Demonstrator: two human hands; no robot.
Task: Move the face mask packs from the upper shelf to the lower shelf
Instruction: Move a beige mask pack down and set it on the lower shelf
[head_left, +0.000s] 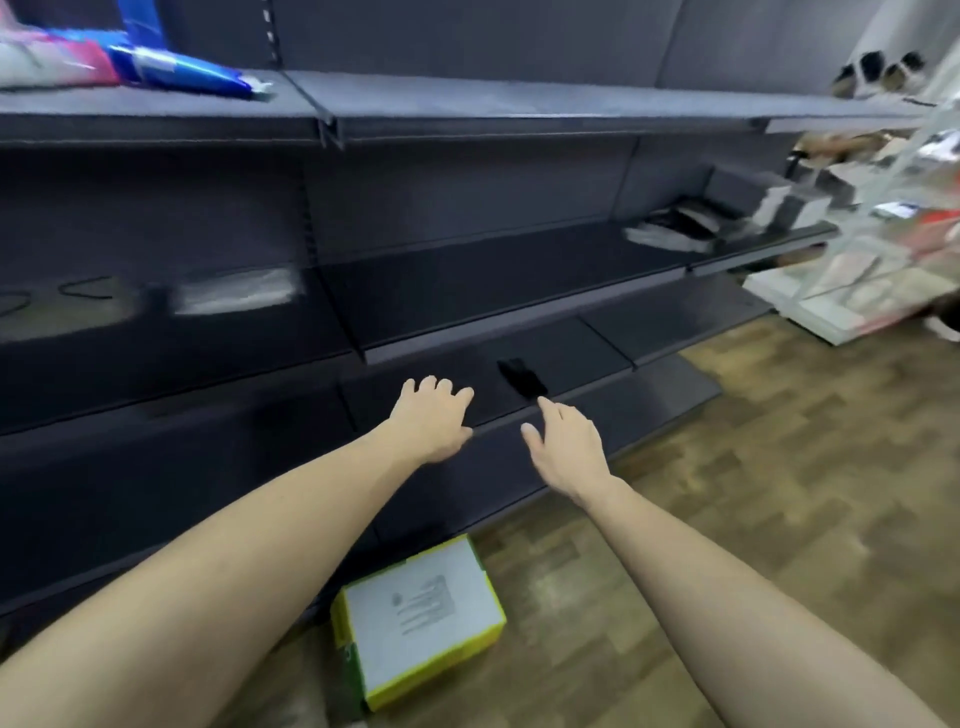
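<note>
Shelving of dark metal fills the upper and left parts of the head view, in several tiers running from the left edge toward the right. We reach both bare arms forward from the bottom of the frame. Our left hand (434, 418) sits near the centre, palm down, its fingers lightly spread and bent over the front edge of the lower shelf (566, 358); it holds nothing. Our right hand (566, 449) hangs just to the right of it, fingers relaxed and pointing up toward the shelf, also holding nothing.

Just above the right fingertips, on that lower shelf, lies a small black pack (522, 378), apart from both hands; blur keeps us from reading what it is. On the upper shelf (519, 106), in the upper left corner of the frame, lie blue and pink packs (171, 62), smeared by motion. On the middle shelf (493, 280), at the left, we see a pale clear-wrapped pack (236, 291), and toward the right a black and white heap (675, 226), too blurred to name.

At the bottom centre a white box with yellow-green edges (421, 618) rests on the wood-pattern floor (779, 467), against the foot of the shelving. At the right edge stands a rack of pale packaged goods (857, 280).
</note>
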